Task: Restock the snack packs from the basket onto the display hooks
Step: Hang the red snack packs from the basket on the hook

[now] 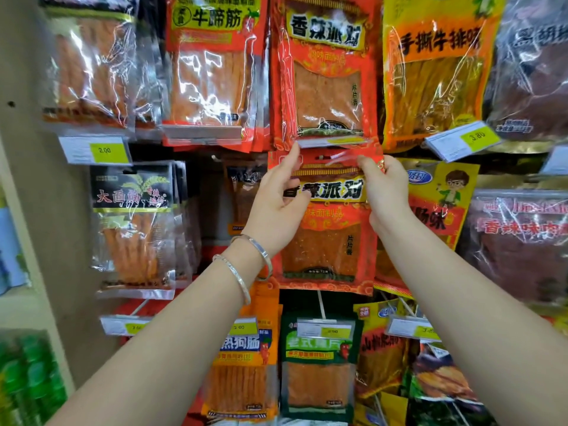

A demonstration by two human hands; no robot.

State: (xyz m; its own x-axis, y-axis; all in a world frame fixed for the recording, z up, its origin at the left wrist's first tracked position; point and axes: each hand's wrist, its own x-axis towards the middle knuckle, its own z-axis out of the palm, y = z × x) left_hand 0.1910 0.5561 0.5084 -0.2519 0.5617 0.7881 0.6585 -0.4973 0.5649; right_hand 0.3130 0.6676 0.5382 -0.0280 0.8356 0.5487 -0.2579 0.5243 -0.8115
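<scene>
A red snack pack [325,241] with a yellow label band is held up flat against the display. My left hand [278,207] grips its upper left part, index finger stretched up to the top corner. My right hand [384,189] pinches its top right corner. The pack's hang hole sits just below the price tag [325,142] at the tip of a hook. Matching red packs [325,72] hang on that hook above. The basket is out of view.
Rows of other snack packs hang all around: black-topped packs [132,226] at left, yellow packs [433,72] at upper right, green and orange packs [319,364] below. Yellow price tags [101,150] stick out on the hook ends. A beige shelf upright [27,179] stands at left.
</scene>
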